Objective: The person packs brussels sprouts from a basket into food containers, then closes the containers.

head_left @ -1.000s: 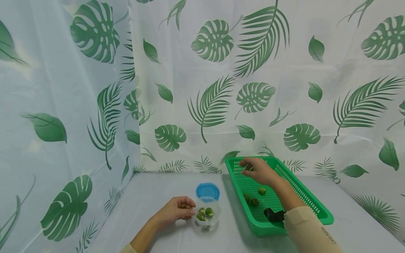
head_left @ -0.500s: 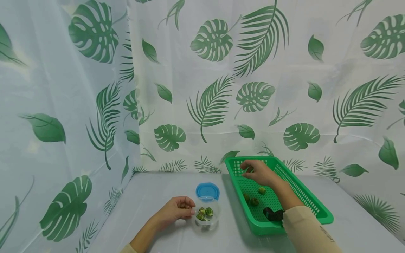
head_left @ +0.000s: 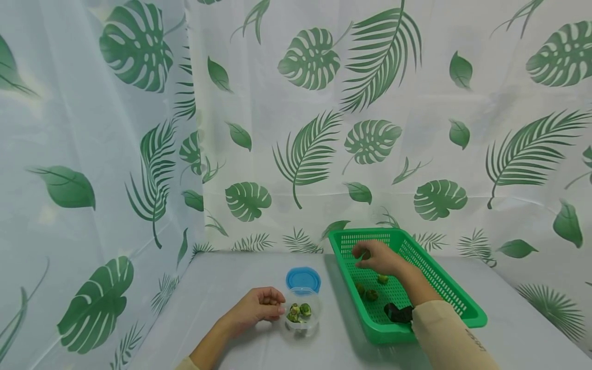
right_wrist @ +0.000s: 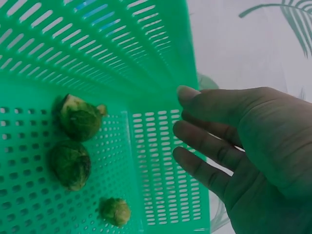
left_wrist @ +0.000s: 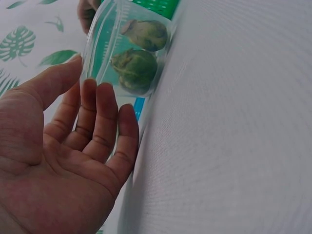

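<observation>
A small clear round container (head_left: 302, 321) stands on the table with several Brussels sprouts (head_left: 305, 309) inside. My left hand (head_left: 260, 307) is at its left side, fingers loosely bent; in the left wrist view the thumb and fingertips (left_wrist: 105, 92) meet or nearly meet the container's wall (left_wrist: 102, 39). My right hand (head_left: 376, 257) hovers over the far part of a green perforated basket (head_left: 370, 331). Its thumb and fingers stand apart with nothing between them in the right wrist view. Three Brussels sprouts (right_wrist: 70, 165) lie on the basket floor.
A blue lid (head_left: 303, 280) lies just behind the clear container. A black strap (head_left: 399, 313) sits at the right wrist. A white curtain with green leaves (head_left: 305, 154) hangs behind the table, and another runs along the left side.
My right hand has sunk slightly into the basket, its fingers tilting down. The left hand and the container stay where they were.
</observation>
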`<state>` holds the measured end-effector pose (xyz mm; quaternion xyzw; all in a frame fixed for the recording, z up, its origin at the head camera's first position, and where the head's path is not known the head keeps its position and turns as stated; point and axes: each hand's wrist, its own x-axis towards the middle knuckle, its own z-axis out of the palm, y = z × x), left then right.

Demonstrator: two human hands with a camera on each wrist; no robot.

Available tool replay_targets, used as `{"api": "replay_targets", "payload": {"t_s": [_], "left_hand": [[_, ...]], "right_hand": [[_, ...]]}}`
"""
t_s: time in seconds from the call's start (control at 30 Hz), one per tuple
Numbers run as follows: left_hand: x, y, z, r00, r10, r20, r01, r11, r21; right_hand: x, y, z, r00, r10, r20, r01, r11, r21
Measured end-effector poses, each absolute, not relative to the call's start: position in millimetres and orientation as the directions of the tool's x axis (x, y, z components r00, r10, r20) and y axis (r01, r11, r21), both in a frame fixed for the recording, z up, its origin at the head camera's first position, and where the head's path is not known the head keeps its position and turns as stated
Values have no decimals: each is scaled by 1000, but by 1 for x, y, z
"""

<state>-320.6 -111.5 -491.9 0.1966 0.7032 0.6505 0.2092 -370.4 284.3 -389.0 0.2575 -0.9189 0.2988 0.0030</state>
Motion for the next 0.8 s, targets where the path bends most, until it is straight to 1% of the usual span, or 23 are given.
{"api": "replay_targets", "payload": {"t_s": [0.47, 0.7, 0.8], "left_hand": [[-320, -112, -491, -833, 553, -35, 4, 71, 997], [-321, -112, -492, -830, 556, -40, 0, 72, 997], [-321, -111, -492, -830, 557, -39, 2, 72, 997]], "right_hand": [[-374, 288, -397, -854, -512, 92, -475, 695, -540], [-374, 289, -400, -865, -501, 25, -425, 706, -566], [-373, 288, -401, -860, -509, -12, -415, 715, -563]]}}
